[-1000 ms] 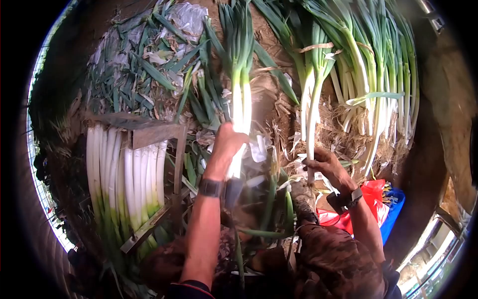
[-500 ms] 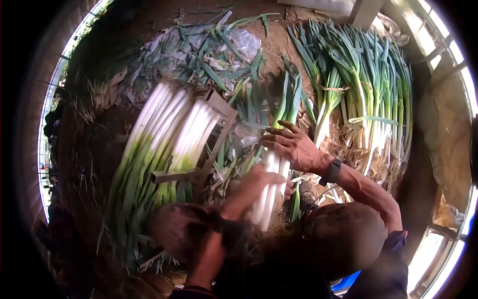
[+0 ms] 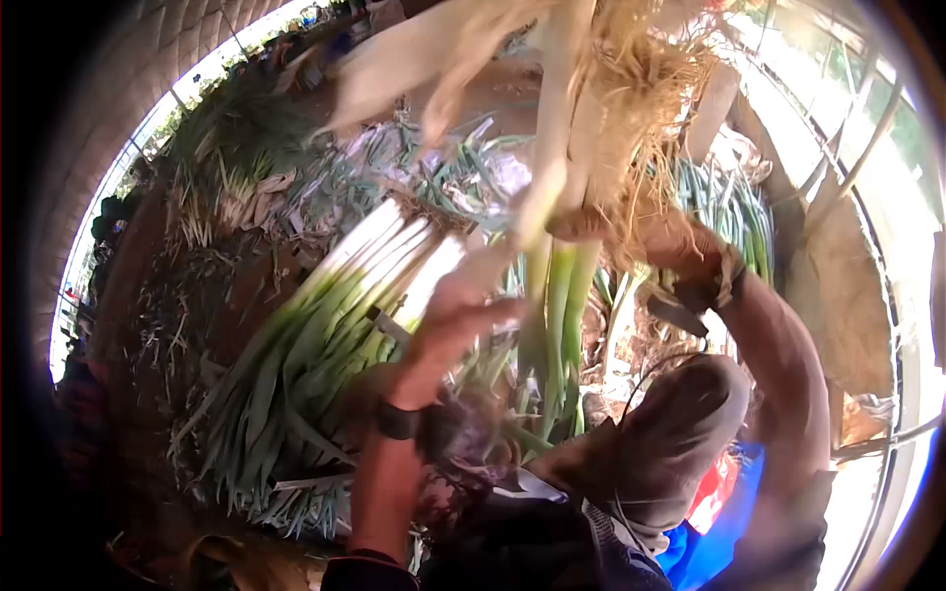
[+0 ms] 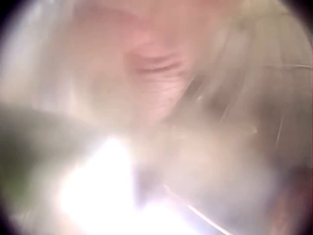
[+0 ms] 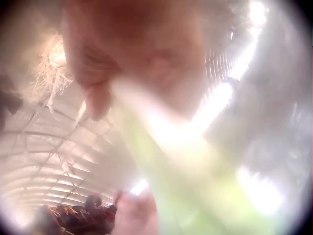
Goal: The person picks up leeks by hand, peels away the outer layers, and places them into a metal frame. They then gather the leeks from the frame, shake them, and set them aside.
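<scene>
- The held leeks (image 3: 564, 300) have just been turned over: a half second ago the root end lay low by the lap with leaves pointing far; now roots are uppermost and leaves hang down. For the work, this seems to put the white shafts and root end within easy reach.
- The right hand (image 3: 680, 241) grips those leeks just below the roots, fingers across the stalks.
- The left hand (image 3: 453, 320) has stayed just left of them; it is blurred, so I cannot tell whether it grasps anything.
- A tangle of roots (image 3: 645, 128) stands in the way of seeing part of the right hand.
- A pale dry leaf (image 3: 448, 54) juts left over the view, hiding some of what lies beyond; its attachment is unclear.
- Stacked leeks (image 3: 325, 305) lie on the left, white ends far, leaves near.
- A heap of leaf scraps (image 3: 374, 163) lies beyond them.
- More leeks (image 3: 739, 217) sit far right, partly covered by the right hand and arm.
- The raised knee (image 3: 690, 399) is near right, close beside the hanging leaves.
- Blue plastic (image 3: 724, 522) and red plastic (image 3: 714, 492) show beside the knee.
</scene>
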